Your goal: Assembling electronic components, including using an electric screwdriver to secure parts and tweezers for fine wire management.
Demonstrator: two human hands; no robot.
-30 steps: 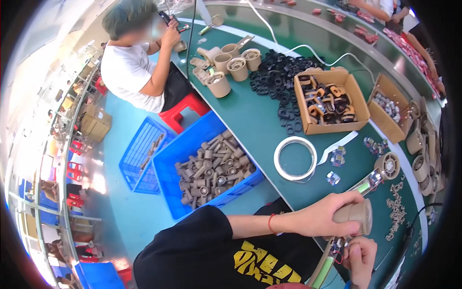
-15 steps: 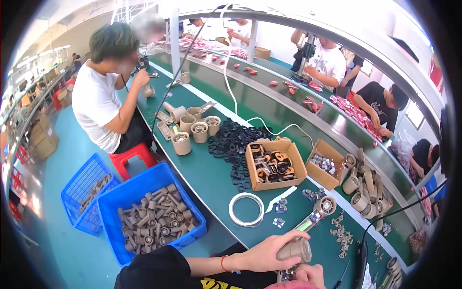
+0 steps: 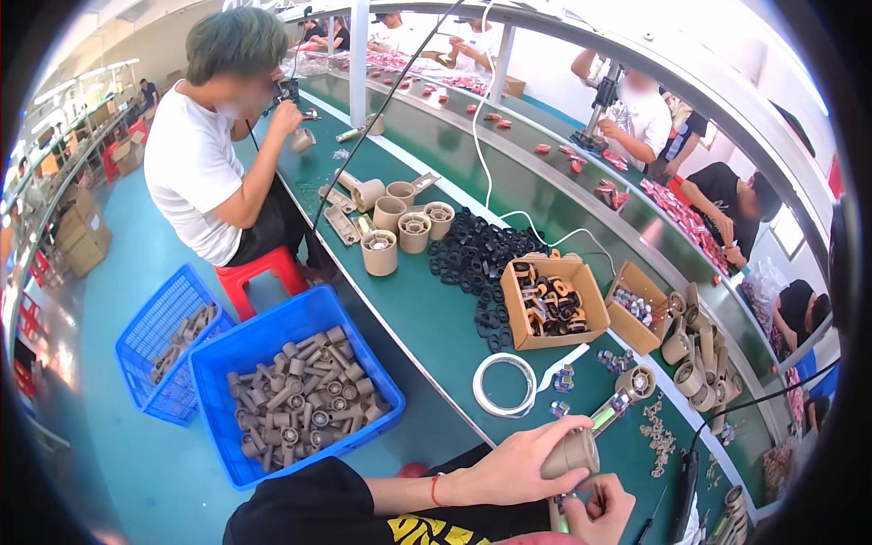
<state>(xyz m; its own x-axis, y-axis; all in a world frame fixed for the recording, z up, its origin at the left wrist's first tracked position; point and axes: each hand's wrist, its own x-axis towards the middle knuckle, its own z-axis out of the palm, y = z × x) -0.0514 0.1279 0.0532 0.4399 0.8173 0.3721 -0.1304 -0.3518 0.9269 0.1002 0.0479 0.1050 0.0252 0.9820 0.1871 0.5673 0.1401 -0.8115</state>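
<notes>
My left hand (image 3: 513, 470) is closed around the round head of a beige plastic housing (image 3: 574, 454), thumb and fingers on either side. The handle of this housing points toward me, and a small circuit board (image 3: 565, 500) shows in it. Beside that handle my right hand (image 3: 607, 510) has its fingers curled and pinched together. What lies between these fingertips is too small to make out. Just beyond my hands lies another beige housing (image 3: 639, 381), its open handle holding a light green cylinder (image 3: 603, 418) and a small board.
A white ring-shaped roll (image 3: 505, 383) and small circuit boards (image 3: 563, 378) lie on the green bench. Farther off are a carton of black-and-orange parts (image 3: 516, 313), loose black rings (image 3: 486, 245) and beige housings (image 3: 380, 254). A blue crate (image 3: 211, 400) stands left; a co-worker (image 3: 204, 154) sits beyond it.
The view has swung slightly, shifting the bench rightward in the picture. My right hand has lifted a little beside the handle and shows more of its curled fingers. My left hand keeps its hold.
</notes>
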